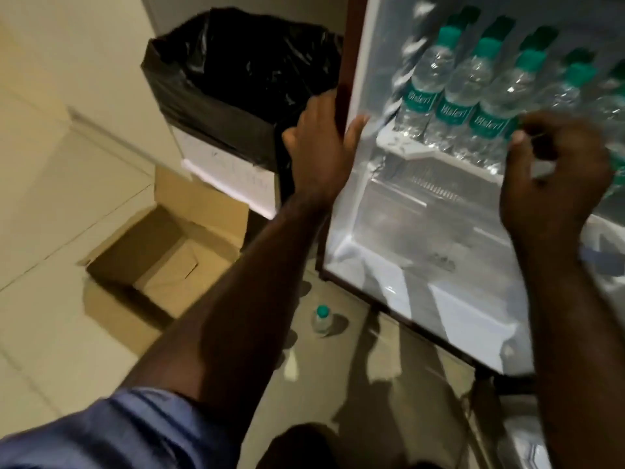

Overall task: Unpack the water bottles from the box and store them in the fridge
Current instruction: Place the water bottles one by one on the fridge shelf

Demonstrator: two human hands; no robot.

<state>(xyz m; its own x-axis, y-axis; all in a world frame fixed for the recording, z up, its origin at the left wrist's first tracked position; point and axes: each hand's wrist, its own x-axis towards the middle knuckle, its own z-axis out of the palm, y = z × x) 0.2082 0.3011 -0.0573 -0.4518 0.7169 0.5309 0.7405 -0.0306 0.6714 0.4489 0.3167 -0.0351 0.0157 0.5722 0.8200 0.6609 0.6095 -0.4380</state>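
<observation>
The fridge stands open and lit on the right. Several water bottles with green caps and labels stand in a row on its upper shelf. My left hand grips the dark left edge of the fridge, thumb on the inner side. My right hand hovers with curled fingers in front of the right end of the row; motion blur hides whether it holds a bottle. One more bottle stands on the floor below. The cardboard box lies open on the floor at the left, with no bottles visible inside.
A bin lined with a black bag stands between the box and the fridge, against the wall. The lower fridge compartment shows no bottles. The floor is pale tile.
</observation>
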